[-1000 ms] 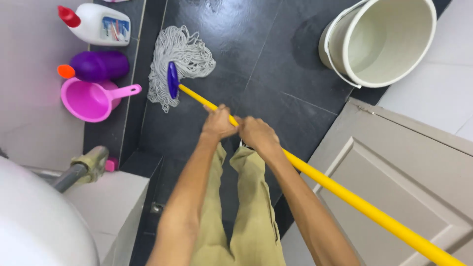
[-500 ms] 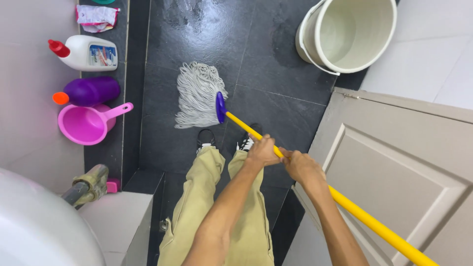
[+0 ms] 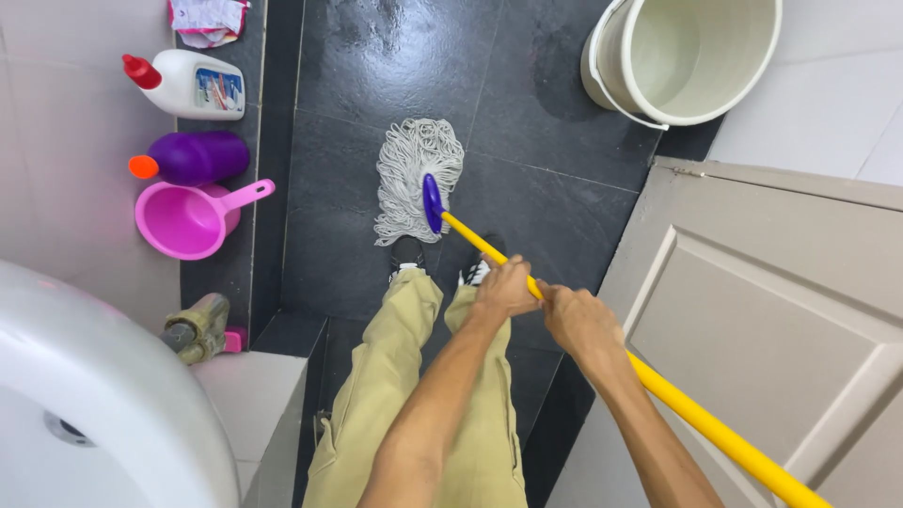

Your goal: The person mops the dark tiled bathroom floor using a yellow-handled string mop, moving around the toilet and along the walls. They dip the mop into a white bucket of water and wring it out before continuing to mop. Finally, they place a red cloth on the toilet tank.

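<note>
A string mop [image 3: 414,174] with a purple socket lies flat on the dark tiled floor [image 3: 376,66] just ahead of my shoes. Its long yellow handle [image 3: 696,428] runs from the mop head down to the lower right. My left hand [image 3: 503,287] grips the handle higher up, nearer the mop head. My right hand [image 3: 578,320] grips it right behind the left one, the two hands nearly touching. My legs in khaki trousers stand below the mop.
A pale bucket [image 3: 687,56] stands at the top right. A beige door [image 3: 752,320] fills the right side. Along the left wall sit a white bottle [image 3: 188,85], a purple bottle [image 3: 193,155] and a pink scoop [image 3: 188,218]. A white basin [image 3: 94,404] is at the lower left.
The mop head has been pulled back toward my feet and to the right, away from the bottles. Both hands stayed on the handle.
</note>
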